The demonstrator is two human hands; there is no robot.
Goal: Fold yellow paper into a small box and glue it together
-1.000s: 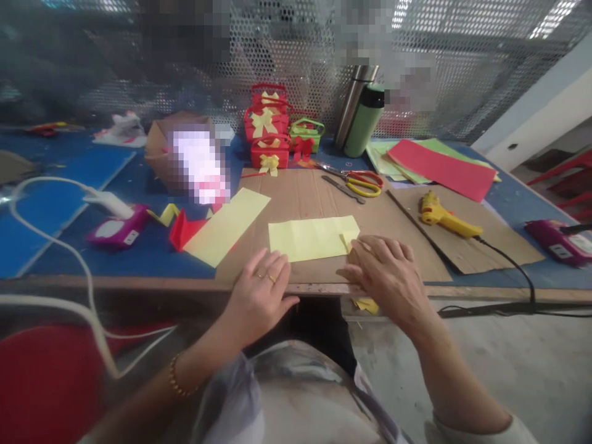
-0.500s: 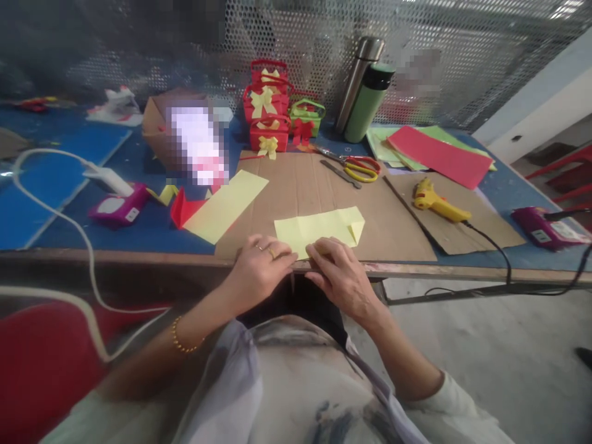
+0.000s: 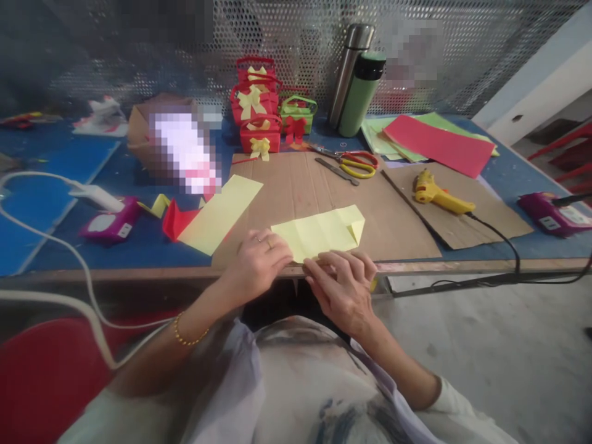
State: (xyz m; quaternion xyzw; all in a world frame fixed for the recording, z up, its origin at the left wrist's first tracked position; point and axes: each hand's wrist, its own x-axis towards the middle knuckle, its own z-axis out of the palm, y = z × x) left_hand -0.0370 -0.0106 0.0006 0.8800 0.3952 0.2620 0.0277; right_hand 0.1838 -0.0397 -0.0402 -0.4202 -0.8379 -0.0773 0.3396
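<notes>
A creased yellow paper strip (image 3: 319, 231) lies on the cardboard at the table's front edge, its right end folded over at the corner. My left hand (image 3: 263, 262) is closed on the near left corner of the strip. My right hand (image 3: 345, 280) has its fingers bent over the strip's near edge, with thumb and fingers drawn together. The fingertips of both hands hide part of that edge. Left of my left hand, another yellow strip (image 3: 222, 216) lies slantwise, partly over a folded red paper piece (image 3: 178, 219).
Scissors (image 3: 356, 165) and a flat metal tool (image 3: 337, 171) lie beyond the strip. A corded yellow glue gun (image 3: 441, 194) rests on cardboard (image 3: 494, 219) at right. Small red boxes (image 3: 259, 135), a green flask (image 3: 361, 95) and stacked coloured paper (image 3: 439, 145) stand or lie farther back.
My right hand has slid a little to the right along the near edge, its fingers more spread over it. My left hand stays at the left corner. The view has shifted slightly.
</notes>
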